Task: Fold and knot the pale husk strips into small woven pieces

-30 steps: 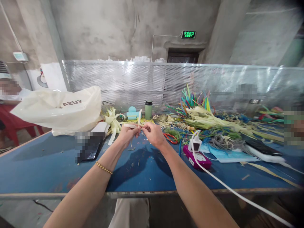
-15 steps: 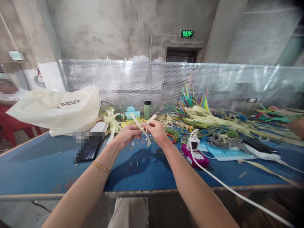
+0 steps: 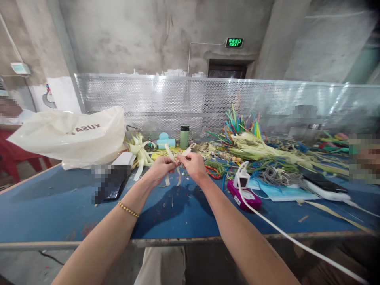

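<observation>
Above the blue counter (image 3: 59,213), your left hand (image 3: 162,169) and right hand (image 3: 194,166) each have the grip pinching pale strips (image 3: 169,152), crossed between them; green bottle (image 3: 184,138) stands behind, purple box (image 3: 255,203) to the right.

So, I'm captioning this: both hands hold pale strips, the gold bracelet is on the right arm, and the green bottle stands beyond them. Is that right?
Not quite: the gold bracelet is on the left arm, as the head view shows. The left hand and right hand do hold pale strips, and the green bottle stands beyond them.
</observation>
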Tool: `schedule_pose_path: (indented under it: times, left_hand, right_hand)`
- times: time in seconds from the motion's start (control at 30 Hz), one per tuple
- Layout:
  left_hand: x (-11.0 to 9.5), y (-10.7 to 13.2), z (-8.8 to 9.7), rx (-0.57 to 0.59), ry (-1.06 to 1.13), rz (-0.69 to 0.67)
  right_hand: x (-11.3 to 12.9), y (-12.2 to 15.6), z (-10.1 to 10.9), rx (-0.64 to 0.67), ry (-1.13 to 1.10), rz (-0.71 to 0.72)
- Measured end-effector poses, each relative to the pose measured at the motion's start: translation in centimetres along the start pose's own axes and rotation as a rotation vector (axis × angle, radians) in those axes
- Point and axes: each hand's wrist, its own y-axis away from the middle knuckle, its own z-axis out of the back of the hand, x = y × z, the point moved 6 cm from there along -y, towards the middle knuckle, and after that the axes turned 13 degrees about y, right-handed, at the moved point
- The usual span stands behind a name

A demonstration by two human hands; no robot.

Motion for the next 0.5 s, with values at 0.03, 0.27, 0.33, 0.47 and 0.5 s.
schedule_pose_path:
  times: [0.03, 0.27, 0.33, 0.47, 0.5]
  left_hand:
    - [-0.1, 0.0, -0.2, 0.011, -0.002, -0.003]
    - [-0.3, 0.1, -0.2, 0.028, -0.058, 0.001]
    - [-0.1, 0.1, 0.1, 0.021, -0.132, 0.018]
    - [0.4, 0.2, 0.2, 0.034, -0.242, 0.038]
    - [0.4, 0.2, 0.1, 0.048, -0.230, 0.036]
  right_hand:
    - [0.0, 0.0, 0.0, -0.007, 0.012, 0.000]
    - [-0.8, -0.2, -0.6, 0.035, 0.048, -0.006]
    - [-0.8, -0.4, 0.0, -0.010, 0.081, 0.031]
    - [0.5, -0.4, 1.2, -0.140, 0.196, 0.210]
    - [0.7, -0.3, 0.9, -0.077, 0.205, 0.245]
